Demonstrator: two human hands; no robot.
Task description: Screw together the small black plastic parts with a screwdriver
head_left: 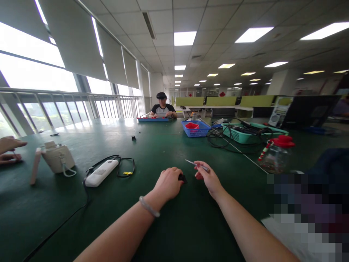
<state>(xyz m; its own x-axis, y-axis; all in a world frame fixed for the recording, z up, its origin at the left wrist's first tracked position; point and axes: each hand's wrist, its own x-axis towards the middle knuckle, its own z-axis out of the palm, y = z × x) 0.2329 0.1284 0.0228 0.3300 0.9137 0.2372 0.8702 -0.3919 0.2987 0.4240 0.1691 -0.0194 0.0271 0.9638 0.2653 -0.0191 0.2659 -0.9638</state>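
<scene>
My left hand [169, 182], with a pale bangle at the wrist, rests on the green table. Its fingers are closed around a small black block [183, 178], which they partly cover. To its right, my right hand [206, 176] grips a slim pen-like tool [190, 162] between thumb and fingers. The tool's thin metal tip points left, above and apart from the black block. Its exact kind is too small to make out. Farther off on the table lies another small black piece [133, 138].
A white power strip [102, 173] with a black cable lies left, near a cream-coloured bag [58, 158] and another person's hand [11, 149]. At right are a blue basket [196, 132], a teal basket [240, 137] of cables and a red-lidded jar [276, 156]. Someone [163, 109] sits opposite.
</scene>
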